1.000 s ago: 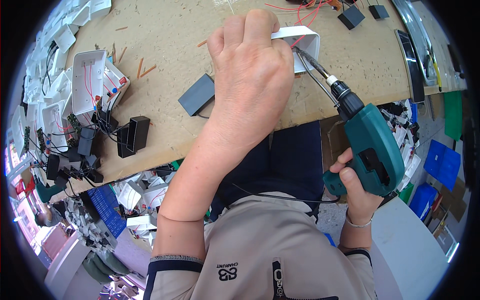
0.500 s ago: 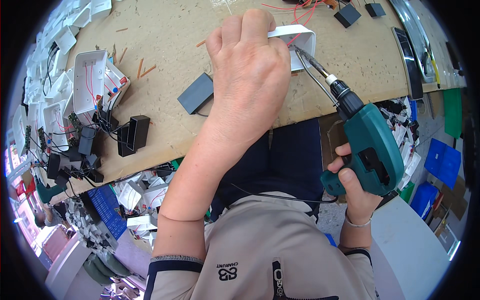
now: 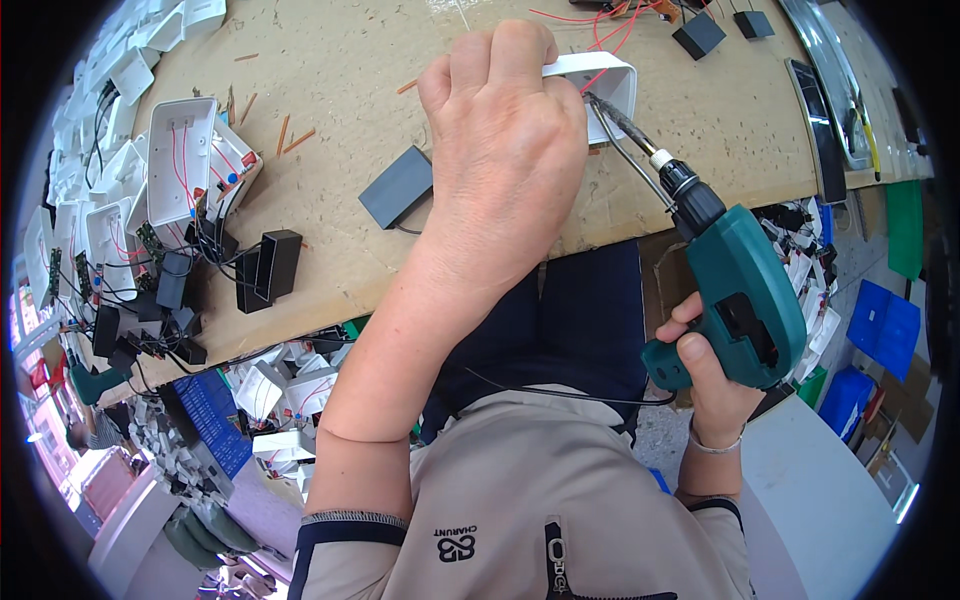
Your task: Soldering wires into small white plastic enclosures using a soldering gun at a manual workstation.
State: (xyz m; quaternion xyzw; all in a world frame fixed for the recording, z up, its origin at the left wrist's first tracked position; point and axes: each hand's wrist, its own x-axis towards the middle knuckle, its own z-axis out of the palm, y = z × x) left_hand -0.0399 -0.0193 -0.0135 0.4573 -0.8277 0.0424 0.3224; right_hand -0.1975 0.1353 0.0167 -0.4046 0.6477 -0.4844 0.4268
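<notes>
My right hand is wrapped round the grip of a green soldering gun with a thin metal feed tube beside its tip. The dark tip reaches into a white plastic case, near the end of a red wire. At the case's left side, my left hand is closed on it, back of the hand up, fingertips hidden. Whether the tip touches the wire or the case wall I cannot tell. A black box lies on the table just left of my left wrist.
More white cases with red wires, circuit boards and black boxes crowd the table's left side. An open black box stands near the front edge. Thin brown sticks lie about. A phone-like dark slab and more black boxes are at right.
The view has shifted very slightly. My hands, the soldering gun and the white case keep the same places relative to each other.
</notes>
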